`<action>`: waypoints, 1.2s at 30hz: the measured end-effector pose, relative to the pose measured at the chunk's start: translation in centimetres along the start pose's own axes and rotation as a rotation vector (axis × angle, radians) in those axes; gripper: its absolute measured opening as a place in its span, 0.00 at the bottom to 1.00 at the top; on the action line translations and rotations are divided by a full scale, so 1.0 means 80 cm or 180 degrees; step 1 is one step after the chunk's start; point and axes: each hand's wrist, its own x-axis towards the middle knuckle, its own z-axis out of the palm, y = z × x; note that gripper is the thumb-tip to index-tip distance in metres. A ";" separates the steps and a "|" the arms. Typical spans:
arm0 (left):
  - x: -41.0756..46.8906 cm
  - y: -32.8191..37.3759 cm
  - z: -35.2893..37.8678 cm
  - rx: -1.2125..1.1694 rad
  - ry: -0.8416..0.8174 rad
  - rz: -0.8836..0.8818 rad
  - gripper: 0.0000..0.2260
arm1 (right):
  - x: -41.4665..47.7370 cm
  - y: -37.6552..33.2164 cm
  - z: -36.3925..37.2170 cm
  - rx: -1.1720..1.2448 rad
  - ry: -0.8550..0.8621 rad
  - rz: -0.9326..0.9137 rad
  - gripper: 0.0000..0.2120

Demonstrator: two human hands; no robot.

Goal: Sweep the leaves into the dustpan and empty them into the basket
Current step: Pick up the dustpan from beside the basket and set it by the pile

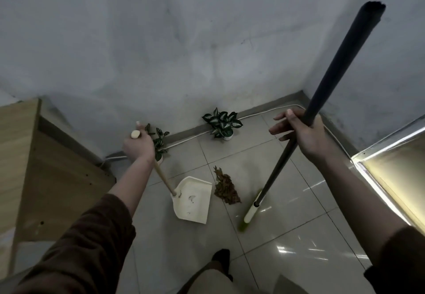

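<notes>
We've got the left hand point(138, 147) closed on the dustpan point(192, 200) handle, pan flat on the tile. Right hand point(303, 132) loosely wraps the broom point(287, 155) pole, index and thumb extended. Leaves point(226, 189) lie at the pan's 3 o'clock, broom head at the pile's 4 o'clock.

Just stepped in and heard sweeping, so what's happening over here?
A person is sweeping up dry leaves on the tiled floor. The left hand holds the wooden handle of a cream dustpan, set on the floor just left of the pile. The right hand grips a dark-handled broom, its green head on the other side of the pile. The pan holds only a few scraps; no basket is in view.
</notes>
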 end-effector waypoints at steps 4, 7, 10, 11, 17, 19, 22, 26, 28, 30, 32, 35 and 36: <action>0.000 -0.019 -0.006 0.0005 0.0172 -0.0213 0.29 | 0.003 -0.001 0.006 0.0028 -0.0016 0.0008 0.16; -0.003 -0.031 -0.006 -0.0110 0.0289 -0.0347 0.29 | 0.004 0.002 0.007 0.0016 -0.0024 0.0022 0.15; -0.013 -0.040 0.001 -0.0061 0.0391 -0.0346 0.26 | 0.006 0.005 0.007 -0.0001 0.0015 0.0014 0.15; -0.017 -0.043 0.004 -0.0053 0.0407 -0.0325 0.25 | 0.007 0.006 0.006 0.0000 0.0030 0.0017 0.15; -0.025 -0.044 0.015 -0.0217 0.0358 -0.0353 0.23 | 0.012 0.008 0.005 0.0002 0.0039 0.0052 0.14; -0.026 -0.044 0.019 -0.0212 0.0333 -0.0347 0.22 | 0.013 0.008 0.006 0.0010 0.0033 0.0061 0.14; -0.028 -0.045 0.025 -0.0176 0.0322 -0.0370 0.23 | 0.012 0.008 0.007 0.0020 0.0017 0.0063 0.15; -0.030 -0.042 0.036 -0.0189 0.0284 -0.0439 0.24 | 0.010 0.011 0.007 0.0056 0.0032 0.0038 0.15; -0.033 -0.039 0.043 -0.0157 0.0294 -0.0449 0.24 | 0.009 0.012 0.005 0.0075 0.0067 0.0046 0.14; -0.037 -0.035 0.049 -0.0129 0.0319 -0.0462 0.24 | 0.008 0.014 0.002 0.0081 0.0092 0.0054 0.14; -0.038 -0.032 0.053 -0.0131 0.0340 -0.0479 0.24 | 0.006 0.016 -0.002 0.0089 0.0118 0.0058 0.14; -0.034 -0.031 0.054 -0.0097 0.0366 -0.0512 0.23 | 0.005 0.019 -0.007 0.0106 0.0153 0.0057 0.14; -0.032 -0.033 0.053 -0.0052 0.0347 -0.0527 0.22 | 0.005 0.019 -0.009 0.0112 0.0158 0.0056 0.14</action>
